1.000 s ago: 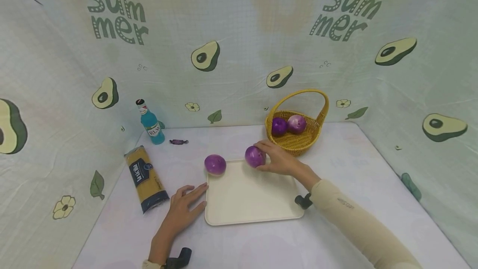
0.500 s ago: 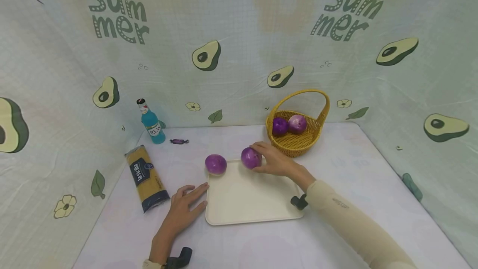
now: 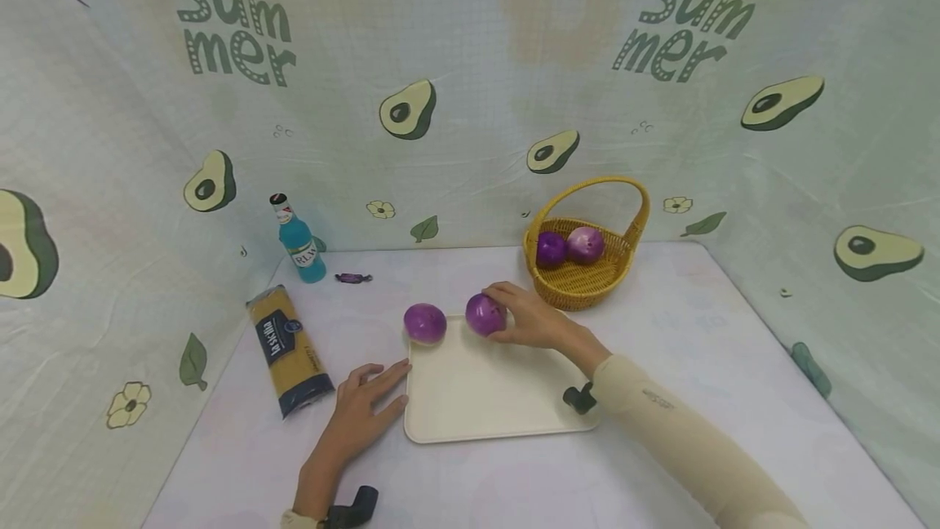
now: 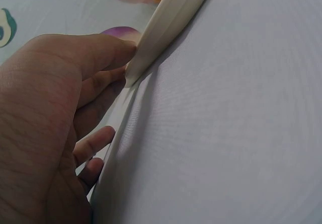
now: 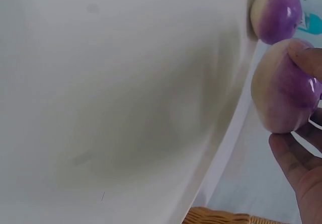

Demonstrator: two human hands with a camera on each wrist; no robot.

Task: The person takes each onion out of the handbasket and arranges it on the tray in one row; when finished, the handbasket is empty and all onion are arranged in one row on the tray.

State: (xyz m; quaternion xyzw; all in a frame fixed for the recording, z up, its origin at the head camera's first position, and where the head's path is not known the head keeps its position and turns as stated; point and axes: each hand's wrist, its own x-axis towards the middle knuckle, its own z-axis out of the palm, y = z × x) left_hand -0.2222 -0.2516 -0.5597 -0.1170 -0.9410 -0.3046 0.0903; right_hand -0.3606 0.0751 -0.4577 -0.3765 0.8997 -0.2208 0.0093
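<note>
My right hand (image 3: pixel 534 318) holds a purple-and-cream turnip (image 3: pixel 485 315) over the far edge of the cream tray (image 3: pixel 499 398). Thumb and fingers grip its sides, as the right wrist view shows, and the turnip (image 5: pixel 284 90) overlaps the tray's rim there. Another turnip (image 3: pixel 424 324) sits at the tray's far left corner. At the tray's left edge rests my left hand (image 3: pixel 361 413), its fingers fairly straight. Close up in the left wrist view, the fingertips of the left hand (image 4: pixel 55 98) touch the tray's rim (image 4: pixel 161 30).
A yellow wicker basket (image 3: pixel 587 288) with two purple vegetables (image 3: pixel 585 244) stands at the back right. On the left lie a pasta packet (image 3: pixel 288 349) and a wrapped candy (image 3: pixel 353 277), near an upright blue bottle (image 3: pixel 301 245). Printed cloth walls bound the table.
My right hand has moved left with the turnip, along the tray's far edge and closer to the other turnip. The left hand has stayed at the tray's left edge.
</note>
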